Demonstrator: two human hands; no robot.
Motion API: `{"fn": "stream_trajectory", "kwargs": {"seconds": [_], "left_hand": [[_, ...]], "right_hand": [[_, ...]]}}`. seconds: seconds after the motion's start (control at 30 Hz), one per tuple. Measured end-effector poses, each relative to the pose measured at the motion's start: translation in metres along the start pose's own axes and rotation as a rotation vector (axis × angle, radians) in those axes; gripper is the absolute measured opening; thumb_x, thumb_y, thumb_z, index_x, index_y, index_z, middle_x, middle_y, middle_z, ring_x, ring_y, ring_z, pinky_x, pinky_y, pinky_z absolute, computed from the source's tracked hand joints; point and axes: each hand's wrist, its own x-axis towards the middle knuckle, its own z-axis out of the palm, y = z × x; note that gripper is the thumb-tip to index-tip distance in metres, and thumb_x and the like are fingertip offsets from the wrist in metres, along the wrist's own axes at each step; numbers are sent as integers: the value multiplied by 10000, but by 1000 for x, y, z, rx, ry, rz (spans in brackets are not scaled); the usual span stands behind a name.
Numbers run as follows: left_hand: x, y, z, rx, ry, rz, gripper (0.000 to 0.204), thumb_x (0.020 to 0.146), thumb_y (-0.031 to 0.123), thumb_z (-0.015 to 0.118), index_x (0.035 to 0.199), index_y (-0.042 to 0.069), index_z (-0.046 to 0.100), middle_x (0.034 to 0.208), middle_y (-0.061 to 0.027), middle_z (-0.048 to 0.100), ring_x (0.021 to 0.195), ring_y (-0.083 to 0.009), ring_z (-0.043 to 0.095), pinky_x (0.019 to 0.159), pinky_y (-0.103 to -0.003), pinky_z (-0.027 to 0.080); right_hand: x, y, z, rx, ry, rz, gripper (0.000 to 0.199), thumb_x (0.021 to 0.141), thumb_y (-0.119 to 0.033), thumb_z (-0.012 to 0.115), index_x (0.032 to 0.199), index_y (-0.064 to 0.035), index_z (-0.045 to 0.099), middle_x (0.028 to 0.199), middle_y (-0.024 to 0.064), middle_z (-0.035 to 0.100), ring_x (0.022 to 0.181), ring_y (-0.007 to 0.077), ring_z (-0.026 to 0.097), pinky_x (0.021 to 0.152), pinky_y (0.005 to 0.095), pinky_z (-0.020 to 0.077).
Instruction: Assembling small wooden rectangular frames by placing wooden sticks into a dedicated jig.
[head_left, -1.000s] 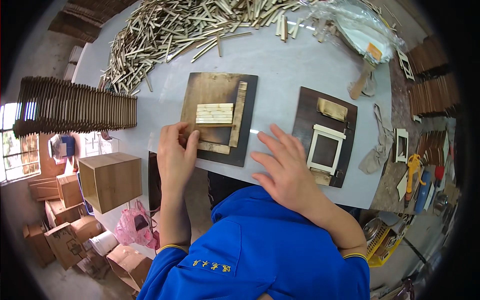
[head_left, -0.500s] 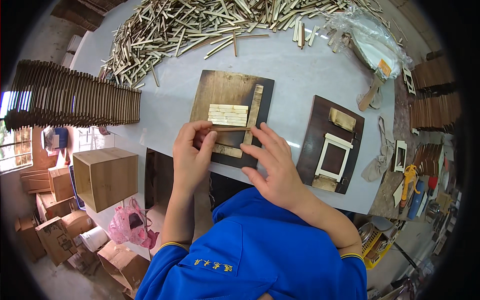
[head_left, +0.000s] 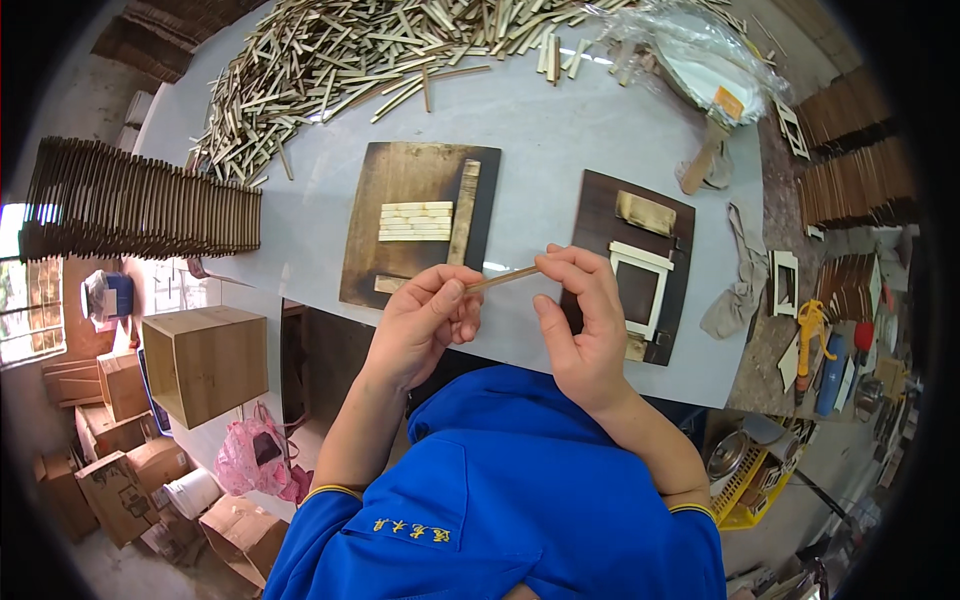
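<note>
A thin brown wood strip (head_left: 505, 278) is pinched by its left end between thumb and fingers of my left hand (head_left: 425, 315). The fingertips of my right hand (head_left: 583, 325) touch its right end, the thumb spread apart below. Behind my left hand lies a wooden board (head_left: 410, 170) with a dark edge. Several pale strips (head_left: 416, 222) lie stacked side by side on it, next to a longer upright batten (head_left: 464, 210) and a short block (head_left: 390, 284), partly hidden by my hand. Beyond my right hand is a dark board (head_left: 600, 215) bearing a cream rectangular frame (head_left: 655, 262).
A big heap of loose strips (head_left: 330, 75) covers the table's far side. A long row of thin wooden pieces (head_left: 150, 200) stands at left. A plastic-wrapped pale container (head_left: 700, 75), a brush (head_left: 708, 155) and a grey cloth (head_left: 732, 280) lie at right. A wooden box (head_left: 205, 365) stands lower left.
Both hands have come off the left board and moved right and nearer me with the strip, now tilted up to the right. The whole view has shifted slightly.
</note>
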Motion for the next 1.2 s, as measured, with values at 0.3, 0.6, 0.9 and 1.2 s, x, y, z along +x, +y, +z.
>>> {"fn": "stream_trajectory", "kwargs": {"seconds": [0.3,0.6,0.9,1.2], "left_hand": [[9,-21,25,-15,-228,-229,241,1046,72,622,1268,-22,623,892,-115,658,681,-126,585,603,-205,478],[17,-38,51,232,-185,-275,232,1014,48,672,1237,-15,671,917,-105,706,697,-111,605,625,-197,502],[18,-45,79,715,-77,-173,171,973,0,698,1141,-22,721,921,-83,702,710,-114,592,634,-213,494],[29,-67,70,1261,-139,483,158,891,-22,748,1044,16,755,941,-42,662,696,-130,566,597,-261,463]], "right_hand": [[-15,-1,-43,-115,93,23,398,919,39,655,1310,-34,644,1291,128,601,1056,236,601,871,313,522],[-29,1,-73,-39,182,45,362,932,16,645,1294,-9,635,1268,133,631,1073,247,622,938,328,509],[-38,12,-88,-133,191,28,336,934,-5,661,1269,1,642,1252,140,648,1094,268,627,969,354,502],[-52,18,-100,-331,143,-27,301,900,3,685,1200,-2,684,1265,145,650,1145,306,621,990,390,500]]}}
